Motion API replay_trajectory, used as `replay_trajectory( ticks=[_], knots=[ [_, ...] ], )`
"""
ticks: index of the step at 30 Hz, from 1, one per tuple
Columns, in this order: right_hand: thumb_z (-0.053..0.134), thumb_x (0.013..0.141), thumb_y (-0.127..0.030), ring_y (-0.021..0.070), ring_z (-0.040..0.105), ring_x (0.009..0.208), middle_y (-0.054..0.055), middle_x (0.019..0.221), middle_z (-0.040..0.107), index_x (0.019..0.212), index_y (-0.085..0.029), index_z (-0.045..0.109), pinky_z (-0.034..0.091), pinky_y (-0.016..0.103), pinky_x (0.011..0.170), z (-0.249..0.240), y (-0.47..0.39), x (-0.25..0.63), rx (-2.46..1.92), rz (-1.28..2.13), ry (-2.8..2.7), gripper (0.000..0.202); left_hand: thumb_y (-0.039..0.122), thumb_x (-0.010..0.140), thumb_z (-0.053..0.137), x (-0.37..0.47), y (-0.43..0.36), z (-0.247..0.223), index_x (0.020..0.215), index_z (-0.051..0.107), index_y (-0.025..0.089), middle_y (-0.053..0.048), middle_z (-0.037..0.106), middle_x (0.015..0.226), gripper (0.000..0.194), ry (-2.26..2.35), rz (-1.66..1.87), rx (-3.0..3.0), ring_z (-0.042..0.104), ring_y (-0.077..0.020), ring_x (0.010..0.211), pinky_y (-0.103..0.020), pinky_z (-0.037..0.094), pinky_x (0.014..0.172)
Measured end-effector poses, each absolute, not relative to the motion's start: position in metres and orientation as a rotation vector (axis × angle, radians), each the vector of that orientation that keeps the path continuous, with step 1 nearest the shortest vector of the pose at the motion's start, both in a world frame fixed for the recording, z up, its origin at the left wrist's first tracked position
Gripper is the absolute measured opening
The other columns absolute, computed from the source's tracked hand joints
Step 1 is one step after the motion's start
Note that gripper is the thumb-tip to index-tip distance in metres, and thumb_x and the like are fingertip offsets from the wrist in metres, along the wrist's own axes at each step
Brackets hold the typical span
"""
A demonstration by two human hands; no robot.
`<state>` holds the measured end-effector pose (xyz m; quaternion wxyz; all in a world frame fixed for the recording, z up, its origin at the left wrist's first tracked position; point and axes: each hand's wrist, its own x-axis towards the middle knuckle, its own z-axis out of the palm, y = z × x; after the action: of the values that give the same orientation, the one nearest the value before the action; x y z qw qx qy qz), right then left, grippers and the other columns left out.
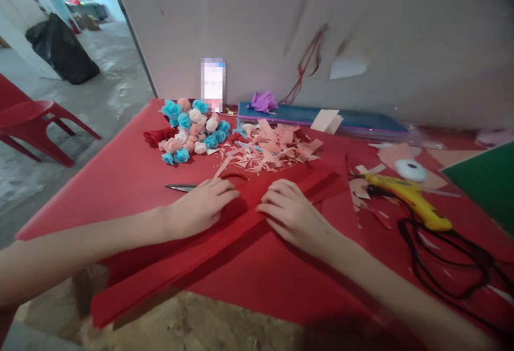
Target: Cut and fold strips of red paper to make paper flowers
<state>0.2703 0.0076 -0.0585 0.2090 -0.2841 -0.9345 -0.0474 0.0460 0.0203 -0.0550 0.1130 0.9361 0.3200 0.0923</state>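
Observation:
A long folded length of red crepe paper (172, 273) lies slantwise over the red table, its near end hanging past the front edge. My left hand (206, 203) rests on it, fingers curled down together against the paper. My right hand (291, 211) grips the paper's edge with bent fingers, a short way to the right. Scissors (180, 187) lie just beyond my left hand, their blades pointing left and part of them hidden. Behind both hands is a pile of pink paper scraps (273, 144). Left of that pile sit several blue, pink, white and red paper flowers (195, 131).
At right, a yellow glue gun (413, 195) trails a black cord (453, 281) beside a white roll (410, 170). A phone (213, 83) leans on the wall behind the flowers. Purple crumpled paper (263, 101) tops a blue flat box (321, 117). A red chair (32, 115) stands left.

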Motion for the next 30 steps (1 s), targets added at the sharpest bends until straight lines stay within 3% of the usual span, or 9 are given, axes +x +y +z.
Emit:
replay_trajectory(
  ticks=[4, 7, 11, 16, 23, 26, 30],
  knots=[
    [0.04, 0.083, -0.009, 0.0198, 0.051, 0.084, 0.007, 0.083, 0.065, 0.077, -0.015, 0.064, 0.041, 0.036, 0.084, -0.056, -0.019, 0.279, -0.792, -0.132, -2.583, 0.025, 0.001, 0.078, 0.042, 0.043, 0.019, -0.058, 0.104, 0.056, 0.012, -0.009, 0.059, 0.103, 0.032, 0.858, 0.237, 2.763, 0.055, -0.0188, 0.095, -0.031, 0.045, 0.086],
    [0.034, 0.086, -0.008, 0.0195, 0.053, 0.084, 0.006, 0.083, 0.068, 0.074, -0.015, 0.065, 0.041, 0.035, 0.084, -0.067, -0.044, 0.285, -0.795, -0.195, -2.586, 0.034, 0.017, 0.083, 0.048, 0.044, 0.011, -0.059, 0.106, 0.055, 0.013, -0.009, 0.058, 0.106, 0.024, 0.897, 0.225, 2.808, 0.054, -0.0215, 0.096, -0.035, 0.044, 0.088],
    [0.029, 0.088, -0.007, 0.0186, 0.056, 0.082, 0.004, 0.083, 0.07, 0.071, -0.015, 0.066, 0.041, 0.034, 0.082, -0.088, -0.064, 0.292, -0.788, -0.255, -2.569, 0.042, 0.035, 0.079, 0.054, 0.05, -0.006, -0.061, 0.114, 0.05, 0.007, -0.015, 0.056, 0.109, 0.045, 1.008, 0.128, 2.937, 0.051, -0.0291, 0.101, -0.042, 0.042, 0.091],
    [0.029, 0.089, -0.009, 0.0177, 0.059, 0.081, 0.005, 0.084, 0.071, 0.072, -0.015, 0.067, 0.043, 0.033, 0.08, -0.093, -0.07, 0.295, -0.849, -0.232, -2.557, 0.042, 0.017, 0.076, 0.049, 0.059, -0.013, -0.053, 0.121, 0.045, 0.004, -0.017, 0.056, 0.112, 0.048, 1.075, -0.067, 2.969, 0.053, -0.0283, 0.1, -0.038, 0.046, 0.085],
    [0.029, 0.093, -0.033, 0.0196, 0.06, 0.072, 0.007, 0.078, 0.07, 0.071, -0.015, 0.066, 0.048, 0.036, 0.073, -0.08, -0.069, 0.29, -0.883, -0.121, -2.572, 0.047, 0.0, 0.075, 0.039, 0.067, -0.004, -0.031, 0.097, 0.055, 0.01, -0.012, 0.061, 0.092, 0.029, 1.046, -0.31, 2.897, 0.06, -0.0244, 0.079, -0.033, 0.049, 0.064],
    [0.034, 0.092, -0.024, 0.0192, 0.061, 0.074, 0.007, 0.077, 0.07, 0.076, -0.014, 0.066, 0.05, 0.034, 0.073, -0.076, -0.069, 0.281, -0.971, -0.118, -2.519, 0.037, 0.004, 0.08, 0.037, 0.061, 0.011, -0.019, 0.102, 0.054, 0.014, -0.007, 0.064, 0.087, 0.03, 1.103, -0.215, 2.671, 0.062, -0.0198, 0.073, -0.027, 0.046, 0.059],
    [0.039, 0.087, -0.018, 0.0249, 0.058, 0.099, 0.016, 0.104, 0.066, 0.102, -0.005, 0.061, 0.05, 0.038, 0.084, -0.08, -0.061, 0.264, -1.104, -0.157, -2.443, 0.03, 0.003, 0.078, 0.04, 0.054, 0.029, -0.001, 0.104, 0.055, 0.018, -0.003, 0.065, 0.082, 0.033, 1.16, -0.184, 2.503, 0.061, -0.0149, 0.066, -0.021, 0.042, 0.055]
  ],
)
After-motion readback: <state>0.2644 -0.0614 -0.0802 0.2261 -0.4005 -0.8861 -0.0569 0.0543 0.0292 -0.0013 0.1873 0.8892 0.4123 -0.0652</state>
